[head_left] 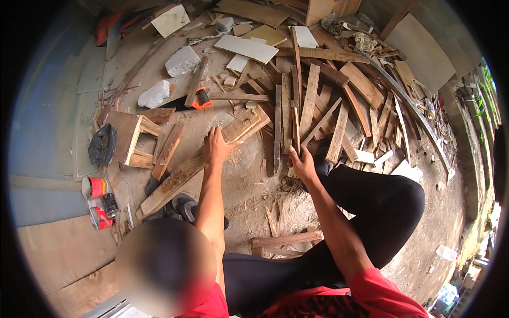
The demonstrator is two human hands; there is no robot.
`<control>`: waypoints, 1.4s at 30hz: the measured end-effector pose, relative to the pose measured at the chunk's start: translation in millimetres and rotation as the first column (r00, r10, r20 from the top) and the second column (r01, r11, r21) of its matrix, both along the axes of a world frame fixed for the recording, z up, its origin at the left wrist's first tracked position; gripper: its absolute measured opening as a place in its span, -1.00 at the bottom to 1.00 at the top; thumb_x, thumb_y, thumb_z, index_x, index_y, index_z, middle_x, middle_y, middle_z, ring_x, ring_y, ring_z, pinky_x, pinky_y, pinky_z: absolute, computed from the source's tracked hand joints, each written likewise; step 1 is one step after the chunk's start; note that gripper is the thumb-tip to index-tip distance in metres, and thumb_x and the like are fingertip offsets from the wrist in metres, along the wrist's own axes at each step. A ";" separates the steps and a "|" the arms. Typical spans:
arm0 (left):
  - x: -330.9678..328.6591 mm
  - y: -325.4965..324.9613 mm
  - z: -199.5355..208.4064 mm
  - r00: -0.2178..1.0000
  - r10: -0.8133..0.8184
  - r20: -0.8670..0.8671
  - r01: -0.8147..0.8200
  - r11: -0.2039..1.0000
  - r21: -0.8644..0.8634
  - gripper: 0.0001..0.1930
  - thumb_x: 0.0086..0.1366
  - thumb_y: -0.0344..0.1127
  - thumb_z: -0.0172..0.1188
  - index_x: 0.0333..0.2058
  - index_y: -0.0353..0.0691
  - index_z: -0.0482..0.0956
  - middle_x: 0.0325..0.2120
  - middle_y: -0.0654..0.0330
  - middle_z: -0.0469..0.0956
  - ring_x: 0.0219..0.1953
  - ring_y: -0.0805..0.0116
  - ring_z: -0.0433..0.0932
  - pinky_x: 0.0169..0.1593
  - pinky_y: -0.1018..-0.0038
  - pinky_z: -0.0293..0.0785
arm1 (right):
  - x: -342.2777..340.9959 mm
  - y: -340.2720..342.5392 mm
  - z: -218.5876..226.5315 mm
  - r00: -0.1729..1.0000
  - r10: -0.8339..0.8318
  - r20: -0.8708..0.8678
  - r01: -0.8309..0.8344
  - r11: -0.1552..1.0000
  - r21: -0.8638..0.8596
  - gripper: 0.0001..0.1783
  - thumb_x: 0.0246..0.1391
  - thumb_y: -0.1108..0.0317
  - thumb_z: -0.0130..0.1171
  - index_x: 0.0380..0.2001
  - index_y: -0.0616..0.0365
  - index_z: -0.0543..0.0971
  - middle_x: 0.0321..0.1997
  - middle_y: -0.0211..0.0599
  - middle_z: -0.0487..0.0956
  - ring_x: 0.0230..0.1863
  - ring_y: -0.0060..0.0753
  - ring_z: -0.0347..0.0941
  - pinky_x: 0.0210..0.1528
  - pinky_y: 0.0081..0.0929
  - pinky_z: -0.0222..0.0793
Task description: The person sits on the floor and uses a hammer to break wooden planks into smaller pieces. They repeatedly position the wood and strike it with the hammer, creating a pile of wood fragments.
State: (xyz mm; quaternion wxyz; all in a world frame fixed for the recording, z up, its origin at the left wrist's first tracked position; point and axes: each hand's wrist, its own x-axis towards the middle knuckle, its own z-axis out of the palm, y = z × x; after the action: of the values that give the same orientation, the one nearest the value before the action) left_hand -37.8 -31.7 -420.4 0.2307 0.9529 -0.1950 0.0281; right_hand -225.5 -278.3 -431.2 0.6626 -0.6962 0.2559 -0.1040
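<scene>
My left hand (218,147) grips a long rough wooden plank (177,183), which slants from my feet up to the right. At the plank's far end lies a thin pale wooden strip (248,129), with sawdust and chips around it. My right hand (303,164) is closed round the lower end of a slim wooden stick (296,124), which points away from me. Whether that stick carries a tool head at its far end cannot be made out. Several loose planks (309,100) lie just beyond my right hand.
A handsaw with an orange-and-black handle (202,99) lies beyond the plank. To the left are a small wooden frame box (130,138), a black plastic bag (102,144) and red cans (95,187). White rubble (183,61) sits farther off. Scrap wood (360,85) is heaped at the right.
</scene>
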 end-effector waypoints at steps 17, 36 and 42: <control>-22.6 -76.2 -51.3 0.998 -0.044 0.051 0.035 0.984 0.174 -0.23 -0.09 0.32 0.40 -0.15 -0.23 0.39 -0.16 0.04 0.45 -0.05 0.09 0.47 -0.02 0.22 0.47 | 8.8 16.4 -14.0 0.956 -0.161 -0.244 0.073 0.940 -0.334 -0.51 0.26 -0.02 0.11 -0.34 0.30 0.49 -0.57 0.01 0.50 -0.52 -0.12 0.49 -0.39 -0.22 0.37; -21.1 -65.6 -35.3 1.000 -0.006 -0.031 0.011 0.990 0.144 -0.23 -0.12 0.26 0.45 -0.06 -0.15 0.42 -0.12 0.15 0.47 0.00 0.12 0.46 0.01 0.19 0.44 | 15.4 17.7 -29.0 0.926 -0.011 -0.377 -0.155 0.900 -0.407 -0.52 0.22 0.05 0.13 -0.39 0.38 0.52 -0.51 0.32 0.52 -0.35 0.37 0.54 -0.36 0.03 0.40; -22.0 -53.1 -48.1 1.000 0.012 -0.028 -0.009 0.995 0.102 -0.26 -0.17 0.13 0.50 -0.07 -0.17 0.45 -0.13 0.14 0.45 0.00 0.11 0.45 0.04 0.18 0.39 | 83.4 9.0 141.8 0.924 -0.076 0.376 0.130 0.984 -0.120 -0.65 0.31 0.26 0.08 -0.56 0.17 0.47 -0.74 -0.53 0.35 -0.69 -0.69 0.21 -0.68 -0.54 0.08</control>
State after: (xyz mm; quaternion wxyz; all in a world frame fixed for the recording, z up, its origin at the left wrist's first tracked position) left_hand -59.8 -84.8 -468.4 0.1845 0.9647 -0.1878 0.0056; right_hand -142.1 -269.3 -289.4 0.6409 -0.6953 0.1548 -0.2861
